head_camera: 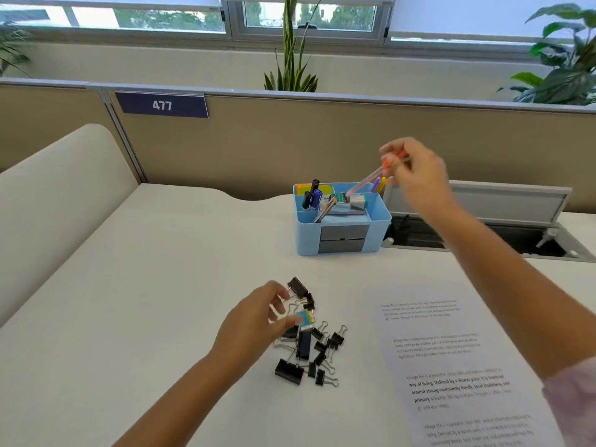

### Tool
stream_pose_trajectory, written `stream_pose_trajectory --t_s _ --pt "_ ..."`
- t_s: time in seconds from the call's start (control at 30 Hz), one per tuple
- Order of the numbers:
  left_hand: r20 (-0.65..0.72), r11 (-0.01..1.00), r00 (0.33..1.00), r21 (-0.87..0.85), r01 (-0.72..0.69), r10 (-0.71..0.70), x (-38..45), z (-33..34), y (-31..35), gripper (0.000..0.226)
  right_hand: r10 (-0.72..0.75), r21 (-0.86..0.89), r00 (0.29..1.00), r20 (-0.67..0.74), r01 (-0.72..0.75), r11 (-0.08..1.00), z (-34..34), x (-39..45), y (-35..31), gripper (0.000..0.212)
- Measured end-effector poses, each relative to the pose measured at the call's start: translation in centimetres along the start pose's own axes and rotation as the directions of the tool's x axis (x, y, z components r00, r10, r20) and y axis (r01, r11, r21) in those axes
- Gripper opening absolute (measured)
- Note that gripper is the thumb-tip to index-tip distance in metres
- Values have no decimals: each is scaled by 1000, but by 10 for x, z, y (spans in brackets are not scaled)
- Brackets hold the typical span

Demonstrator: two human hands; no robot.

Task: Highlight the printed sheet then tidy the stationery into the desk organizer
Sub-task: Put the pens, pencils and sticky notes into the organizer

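A light blue desk organizer (342,235) stands at the middle back of the white desk, with pens, sticky notes and an eraser inside. Above its right side my right hand (416,171) pinches a pink-orange highlighter (371,177), its lower end angled down into the organizer. My left hand (258,317) hovers over a pile of several black binder clips (316,346) and pinches a small blue and yellow box (304,318). The printed sheet (451,366) lies flat at the right front, under my right forearm.
An open cable hatch with a raised grey lid (503,221) lies right behind the organizer. A beige partition (322,140) with a "477" sign (161,105) closes the desk's back. Plants stand behind the partition.
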State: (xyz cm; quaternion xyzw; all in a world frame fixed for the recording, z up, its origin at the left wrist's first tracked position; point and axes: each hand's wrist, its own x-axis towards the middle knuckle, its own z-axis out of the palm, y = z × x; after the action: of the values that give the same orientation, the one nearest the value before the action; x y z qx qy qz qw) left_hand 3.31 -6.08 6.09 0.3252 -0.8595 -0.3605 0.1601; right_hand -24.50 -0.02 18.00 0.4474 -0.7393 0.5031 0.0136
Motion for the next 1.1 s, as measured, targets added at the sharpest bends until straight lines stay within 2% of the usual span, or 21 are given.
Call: stream_pose_trajectory --t_s 0.17,0.3,0.43,0.63,0.73,0.8,0.9,1.0,1.1 --pt "101 970 994 234 -68 46 -10 18 -21 39 52 -190 999 6 -50 980 14 40 34 22" --pt "116 959 993 278 -52 20 -15 25 -35 36 105 -305 993 53 -84 949 35 51 60 23" --pt "121 954 992 296 -53 17 -19 29 -49 32 189 -326 980 54 -162 931 43 56 75 26" --pt "102 990 995 142 -7 -7 -21 39 -62 21 272 -397 961 51 -230 889 40 65 84 24" --pt "29 999 999 27 23 -24 -25 43 -69 23 304 -396 950 72 -252 883 39 65 81 31" --pt "-72 996 994 -44 74 -77 -29 46 -75 26 281 -403 957 68 -232 885 37 62 77 36" --pt "-186 997 983 70 18 -5 -32 50 -80 28 208 -396 977 44 -174 902 29 49 62 34" --pt "-180 966 974 242 -93 138 -29 54 -79 38 98 -347 995 8 -89 934 19 21 34 25" --pt "-139 907 966 394 -147 217 -24 59 -81 40 -1 -281 997 81 23 959 18 -28 9 18"
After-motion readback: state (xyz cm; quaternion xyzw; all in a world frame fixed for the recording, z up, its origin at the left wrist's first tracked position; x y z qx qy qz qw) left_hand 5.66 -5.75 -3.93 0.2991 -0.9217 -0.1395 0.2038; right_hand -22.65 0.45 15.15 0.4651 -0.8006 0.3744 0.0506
